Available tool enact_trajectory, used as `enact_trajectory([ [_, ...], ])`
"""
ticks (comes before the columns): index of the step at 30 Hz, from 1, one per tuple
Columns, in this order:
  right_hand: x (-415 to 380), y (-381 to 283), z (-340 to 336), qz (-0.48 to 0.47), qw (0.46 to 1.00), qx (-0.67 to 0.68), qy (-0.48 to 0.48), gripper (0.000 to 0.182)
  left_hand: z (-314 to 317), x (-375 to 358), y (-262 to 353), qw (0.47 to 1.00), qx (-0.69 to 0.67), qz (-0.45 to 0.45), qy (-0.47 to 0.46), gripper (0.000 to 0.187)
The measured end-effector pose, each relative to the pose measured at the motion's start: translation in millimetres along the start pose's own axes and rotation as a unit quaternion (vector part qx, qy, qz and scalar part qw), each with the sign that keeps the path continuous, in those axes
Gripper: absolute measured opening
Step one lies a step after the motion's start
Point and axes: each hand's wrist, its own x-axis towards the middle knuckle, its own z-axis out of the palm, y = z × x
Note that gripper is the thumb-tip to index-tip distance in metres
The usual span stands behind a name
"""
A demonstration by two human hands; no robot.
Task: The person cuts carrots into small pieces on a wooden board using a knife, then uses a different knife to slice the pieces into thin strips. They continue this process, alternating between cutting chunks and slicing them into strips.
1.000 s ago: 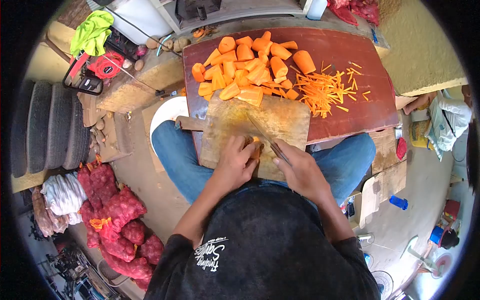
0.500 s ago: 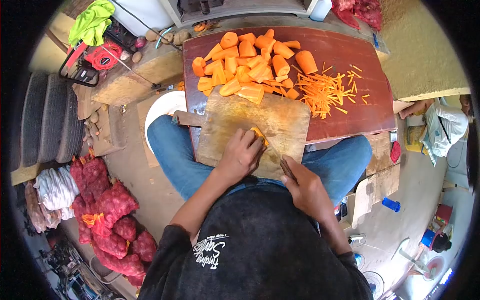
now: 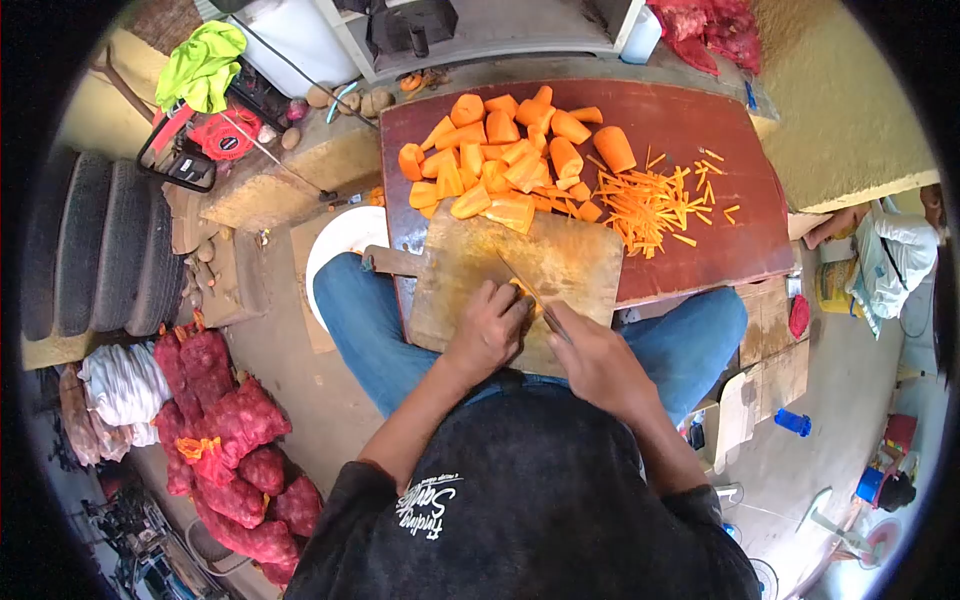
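On the wooden cutting board [image 3: 570, 250], my left hand [image 3: 490, 325] presses a small carrot piece [image 3: 522, 287] with bent fingers. My right hand [image 3: 592, 355] is wrapped round the handle of a knife [image 3: 519, 275], whose thin blade slants up and left past the piece, close to the left fingertips. Beyond the board, peeled carrot chunks [image 3: 502, 128] are heaped on the red table [image 3: 700, 120]. Thin carrot sticks [image 3: 645, 208] lie in a loose pile to their right.
A white basin [image 3: 335, 235] stands left of the table, beside my bent knee. Red net sacks [image 3: 235, 420] and stacked tires [image 3: 95, 240] are farther left. Cardboard [image 3: 765, 370] and a blue object [image 3: 793, 422] lie on the floor at right. A partly visible person [image 3: 838, 222] is at far right.
The knife blade has swung up and away from my body, its tip now beyond the left fingers. The right hand has shifted slightly left relative to the board. The camera view has shifted a little.
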Motion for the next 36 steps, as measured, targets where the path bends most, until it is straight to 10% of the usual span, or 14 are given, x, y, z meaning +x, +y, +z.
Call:
enact_trajectory([
  [36, -26, -10, 2, 0.021, 0.999, -0.020, -0.027, 0.040, 1, -2, 2, 0.998, 0.064, -0.007, 0.011, 0.031],
])
